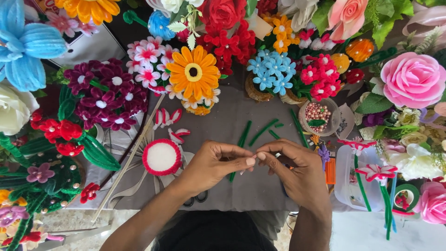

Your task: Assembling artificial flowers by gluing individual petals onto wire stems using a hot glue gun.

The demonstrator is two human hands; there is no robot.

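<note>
Both of my hands meet over the grey cloth (pixel 241 116). My left hand (pixel 211 165) and my right hand (pixel 297 169) pinch tight, fingertip to fingertip, on one tiny pale piece (pixel 254 159) held between them. It is too small for me to tell what it is. I think I am shaping or twisting this little bit right now, so the next move needs slow, careful fingers and a firm pinch so it does not slip.

Just left of my left hand lies a round white pad with a red fuzzy rim (pixel 161 157). Green fuzzy sticks (pixel 261 132) lie on the cloth just past my fingers. A clear tub of pink beads (pixel 318 116) sits behind my right hand, near enough to bump. Black scissors (pixel 195 200) peek out under my left wrist. Fuzzy flowers crowd all around, like the big orange flower (pixel 193 72) and the blue flower bunch (pixel 271 72), so there is little room to move
</note>
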